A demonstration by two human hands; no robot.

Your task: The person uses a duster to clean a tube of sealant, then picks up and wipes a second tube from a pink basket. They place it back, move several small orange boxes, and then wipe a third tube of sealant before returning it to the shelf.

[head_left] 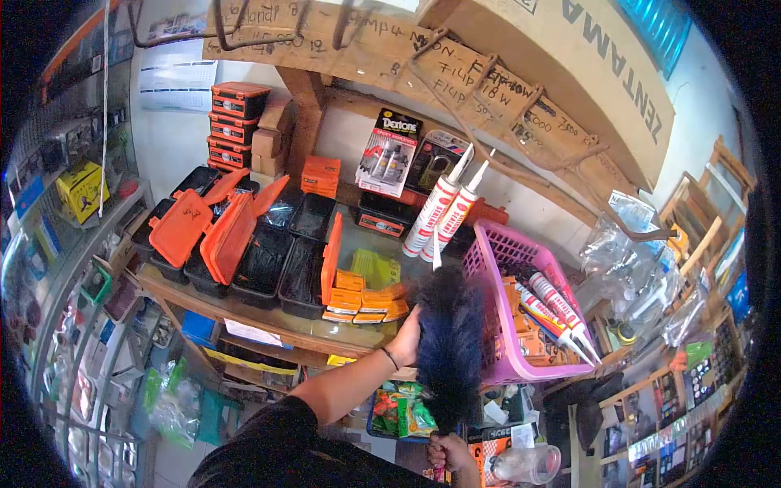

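Duster (449,350) upright, just below centre frame, between boxes (358,299) and pink basket (529,372); the right hand (452,457) clenches its handle (bottom edge, that is). Left hand (409,337) meets the bristles, fingers mostly hidden; can't tell whether they grip.

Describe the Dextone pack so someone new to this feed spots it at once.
From the pink basket, go left to the two white sealant tubes pointing upward beside it. Just left of their nozzles is a flat card pack, propped up. Its black top with white Dextone lettering, above a red-and-white body, sets it apart from the mostly dark pack at its right.
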